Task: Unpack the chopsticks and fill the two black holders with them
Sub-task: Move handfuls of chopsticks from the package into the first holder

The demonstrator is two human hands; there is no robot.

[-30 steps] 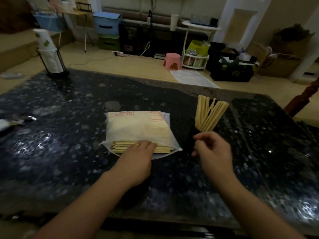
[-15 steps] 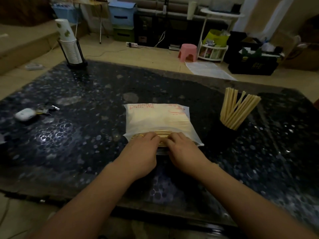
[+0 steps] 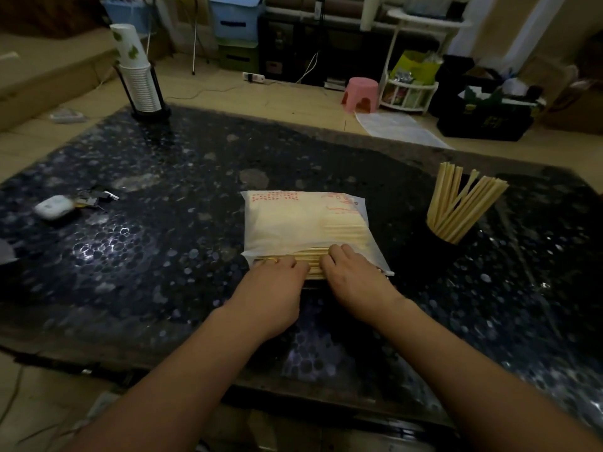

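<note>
Two hands are at the open end of the white plastic bag [image 3: 303, 223], which lies flat in the middle of the dark speckled table [image 3: 163, 223]. The left hand [image 3: 272, 288] and right hand [image 3: 354, 278] press curled fingers onto the thin, pale wooden chopsticks [image 3: 315, 267] poking out there. I cannot tell if they grip any. This looks like picking up the next bunch. Next they must pinch some and lift them toward the table's right edge, where the black holder [image 3: 439, 238] has sticks [image 3: 463, 203] leaning inside.
</note>
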